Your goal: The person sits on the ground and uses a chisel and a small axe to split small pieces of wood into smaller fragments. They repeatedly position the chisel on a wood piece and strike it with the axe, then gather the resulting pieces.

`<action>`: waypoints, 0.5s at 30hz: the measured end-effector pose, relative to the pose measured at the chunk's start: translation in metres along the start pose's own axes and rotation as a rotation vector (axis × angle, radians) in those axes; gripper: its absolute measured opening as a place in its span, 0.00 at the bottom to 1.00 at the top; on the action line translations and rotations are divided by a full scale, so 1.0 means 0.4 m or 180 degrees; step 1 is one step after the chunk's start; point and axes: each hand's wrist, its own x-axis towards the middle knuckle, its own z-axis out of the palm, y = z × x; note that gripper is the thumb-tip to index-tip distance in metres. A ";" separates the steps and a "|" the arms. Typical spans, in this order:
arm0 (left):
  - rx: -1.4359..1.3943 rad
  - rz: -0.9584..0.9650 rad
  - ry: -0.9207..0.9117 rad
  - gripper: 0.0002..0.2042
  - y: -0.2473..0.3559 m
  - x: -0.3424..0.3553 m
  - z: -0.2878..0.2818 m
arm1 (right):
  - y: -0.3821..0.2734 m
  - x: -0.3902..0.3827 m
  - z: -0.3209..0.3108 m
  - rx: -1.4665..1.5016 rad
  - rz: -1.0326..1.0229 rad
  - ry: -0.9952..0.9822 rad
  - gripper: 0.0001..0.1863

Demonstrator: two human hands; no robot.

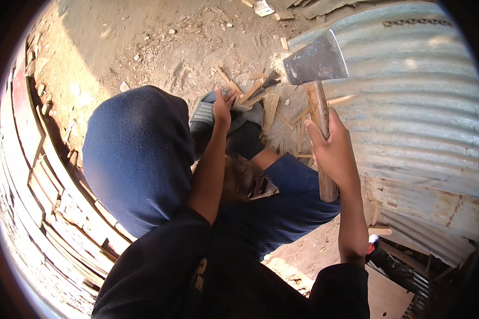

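My right hand [332, 151] is wrapped around the wooden handle of a hatchet [317, 63]. Its broad dark steel head is raised above the ground, the pale cutting edge turned up and to the right. Farther left, my left hand [223, 109] is low beside my grey shoe [202, 114], its thumb sticking up and its fingers on the end of a short split piece of wood [251, 91]. The far end of that wood lies by a dark, pointed metal piece [272, 79]. My palm hides part of the grip.
Loose sticks and a flat wood offcut [271, 111] lie around my feet on the sandy ground [143, 32]. Corrugated metal sheeting [415, 90] bearing a chain [416, 22] runs along the right. Stacked boards [42, 175] line the left side.
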 end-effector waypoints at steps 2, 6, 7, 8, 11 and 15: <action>-0.0029 -0.0012 -0.0010 0.41 -0.020 -0.004 -0.016 | -0.031 -0.016 -0.018 0.0776 0.0385 -0.0221 0.12; 0.0058 0.0028 0.0048 0.40 -0.017 -0.020 -0.013 | -0.080 -0.073 -0.075 0.1727 0.0551 -0.0016 0.14; 0.0004 0.0069 0.0055 0.40 -0.018 -0.012 -0.017 | -0.104 -0.087 -0.088 0.1925 0.0348 0.0324 0.15; -0.0005 0.0032 0.0045 0.40 -0.025 -0.020 -0.017 | -0.127 -0.106 -0.103 0.2108 0.0198 0.0716 0.15; -0.0004 0.0008 -0.0008 0.40 -0.025 -0.022 0.001 | -0.175 -0.106 -0.125 0.2185 -0.0485 0.1746 0.17; 0.0133 0.0011 -0.0042 0.41 -0.010 -0.011 -0.029 | -0.058 -0.016 0.015 0.1334 -0.0097 0.1034 0.14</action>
